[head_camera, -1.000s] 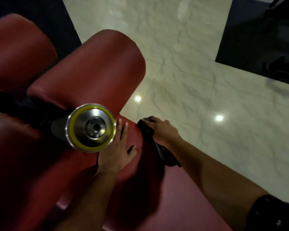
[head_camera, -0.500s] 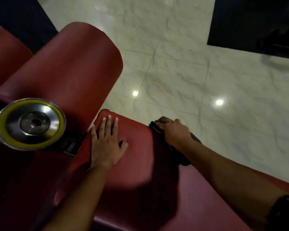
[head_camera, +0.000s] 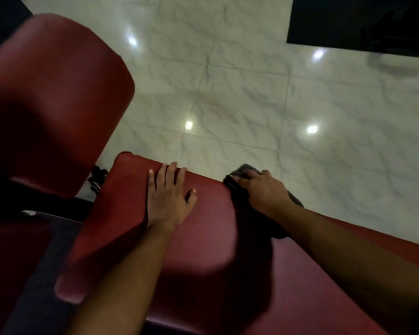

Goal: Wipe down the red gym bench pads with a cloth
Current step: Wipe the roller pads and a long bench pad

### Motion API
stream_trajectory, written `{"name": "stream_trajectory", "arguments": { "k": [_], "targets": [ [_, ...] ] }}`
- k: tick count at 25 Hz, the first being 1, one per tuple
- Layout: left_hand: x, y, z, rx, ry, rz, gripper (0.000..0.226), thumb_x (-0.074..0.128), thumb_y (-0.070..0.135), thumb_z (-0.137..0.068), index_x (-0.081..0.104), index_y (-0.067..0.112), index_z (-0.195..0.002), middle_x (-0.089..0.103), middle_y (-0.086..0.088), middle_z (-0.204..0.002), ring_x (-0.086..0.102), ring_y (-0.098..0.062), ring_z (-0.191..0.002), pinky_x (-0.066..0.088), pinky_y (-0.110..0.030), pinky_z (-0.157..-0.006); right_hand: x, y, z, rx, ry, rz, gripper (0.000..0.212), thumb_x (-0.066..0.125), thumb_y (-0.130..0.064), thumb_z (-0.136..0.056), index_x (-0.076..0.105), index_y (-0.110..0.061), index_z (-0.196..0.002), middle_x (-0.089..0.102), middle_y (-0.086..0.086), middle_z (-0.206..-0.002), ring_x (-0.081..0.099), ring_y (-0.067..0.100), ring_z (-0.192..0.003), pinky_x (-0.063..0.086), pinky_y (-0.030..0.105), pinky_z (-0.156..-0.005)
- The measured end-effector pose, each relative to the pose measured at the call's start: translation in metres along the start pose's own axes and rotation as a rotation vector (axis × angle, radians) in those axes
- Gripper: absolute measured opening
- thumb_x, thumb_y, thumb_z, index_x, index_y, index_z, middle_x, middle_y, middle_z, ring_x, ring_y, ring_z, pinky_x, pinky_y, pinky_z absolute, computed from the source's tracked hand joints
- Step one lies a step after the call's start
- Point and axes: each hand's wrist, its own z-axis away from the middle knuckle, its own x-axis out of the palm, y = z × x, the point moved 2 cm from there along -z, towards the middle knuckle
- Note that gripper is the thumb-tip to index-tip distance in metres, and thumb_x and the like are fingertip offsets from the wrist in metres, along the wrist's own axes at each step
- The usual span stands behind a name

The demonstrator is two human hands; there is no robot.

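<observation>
Bench pad (head_camera: 203,250), the flat red one, fills the lower middle of the head view, with its far long edge running from upper left down to the right against the pale tiled floor (head_camera: 252,105). The left hand (head_camera: 167,199) lies flat near that far edge, fingers straight and together, holding nothing; it reads as a brace to steady the body while leaning over. The right hand (head_camera: 264,189) sits well apart from it along the same edge, fingers curled over a bunched dark cloth (head_camera: 243,169) and pressing it onto the lip of the pad. Part of the cloth trails back under the wrist. The grip suits a drag along the edge, where sweat would gather (a judgement, not seen). A second, rounded red pad (head_camera: 58,93) rises at the near-left end, just beyond the flat pad's corner, with no hand or cloth on it. Much of the flat pad is in shadow, so which parts are already clean cannot be told.
</observation>
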Motion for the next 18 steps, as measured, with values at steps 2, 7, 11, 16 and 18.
{"name": "stream_trajectory", "arguments": {
  "k": [2,7,11,16,18],
  "targets": [
    [0.0,0.011,0.003,0.029,-0.082,-0.024,0.076,0.019,0.057,-0.084,0.038,0.022,-0.149,0.028,-0.01,-0.158,0.021,-0.033,-0.146,0.009,-0.055,-0.119,0.012,0.034,0.021,0.135,-0.055,0.021,0.045,0.042,-0.029,-0.1,0.039,-0.043,-0.142,0.039,-0.009,-0.143,0.045,0.027,-0.112,0.045,0.035,-0.072],
    [0.006,0.063,0.01,-0.026,-0.18,-0.016,0.087,0.004,0.067,-0.079,0.008,0.026,-0.156,0.004,-0.003,-0.164,-0.013,-0.034,-0.149,-0.013,-0.058,-0.115,-0.001,0.017,0.004,0.121,-0.011,-0.088,0.036,0.04,-0.039,-0.101,0.053,-0.032,-0.134,0.05,-0.001,-0.132,0.047,0.031,-0.114,0.048,0.038,-0.084],
    [0.011,0.089,0.01,0.057,-0.213,-0.02,0.086,0.004,0.066,-0.08,0.011,0.026,-0.156,0.012,-0.006,-0.163,-0.004,-0.03,-0.15,-0.011,-0.052,-0.118,0.005,0.034,0.018,0.024,-0.051,-0.084,0.055,0.045,-0.025,-0.098,0.03,-0.046,-0.146,0.034,-0.008,-0.146,0.04,0.028,-0.116,0.04,0.034,-0.068],
    [0.014,0.124,0.02,0.124,-0.235,-0.003,0.086,0.01,0.072,-0.082,0.012,0.028,-0.156,0.02,-0.009,-0.161,-0.002,-0.036,-0.149,-0.008,-0.048,-0.118,0.042,0.103,0.064,0.248,-0.056,-0.02,0.037,0.043,-0.032,-0.1,0.049,-0.035,-0.137,0.041,-0.005,-0.138,0.043,0.029,-0.114,0.045,0.036,-0.07],
    [0.013,0.137,0.019,0.132,-0.266,-0.024,0.093,0.002,0.073,-0.079,0.015,0.022,-0.156,0.015,-0.006,-0.163,-0.003,-0.032,-0.15,-0.01,-0.047,-0.118,0.042,0.098,0.049,0.302,-0.014,-0.067,0.029,0.046,-0.033,-0.099,0.061,-0.026,-0.123,0.048,-0.003,-0.128,0.045,0.029,-0.112,0.045,0.037,-0.071]
  ]
}}
